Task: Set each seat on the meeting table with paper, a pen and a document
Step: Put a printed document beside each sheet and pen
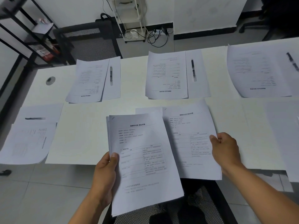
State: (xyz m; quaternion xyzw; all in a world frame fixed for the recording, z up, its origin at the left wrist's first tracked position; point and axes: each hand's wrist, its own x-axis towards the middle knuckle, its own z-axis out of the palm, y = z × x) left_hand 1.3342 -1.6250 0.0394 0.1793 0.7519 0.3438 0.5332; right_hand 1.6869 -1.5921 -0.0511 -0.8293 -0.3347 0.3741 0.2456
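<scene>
My left hand (106, 173) grips a stack of printed documents (142, 159) by its left edge, held above the near table edge. My right hand (224, 149) pinches the right edge of a single printed document (191, 139) that lies over a blank sheet (148, 110) at the near middle seat. Across the white table (90, 130), three far seats each hold a document, paper and a black pen: far left pen (111, 75), far middle pen (193, 69), far right pen (292, 62). The left-end seat has a document (27, 143) and a pen (35, 118) on paper.
A blank sheet (283, 126) lies at the near right. A cable grommet (50, 80) sits in the table's far left. A black mesh chair (186, 207) stands below me, another chair (90, 42) beyond the table, black shelving (24, 29) at left.
</scene>
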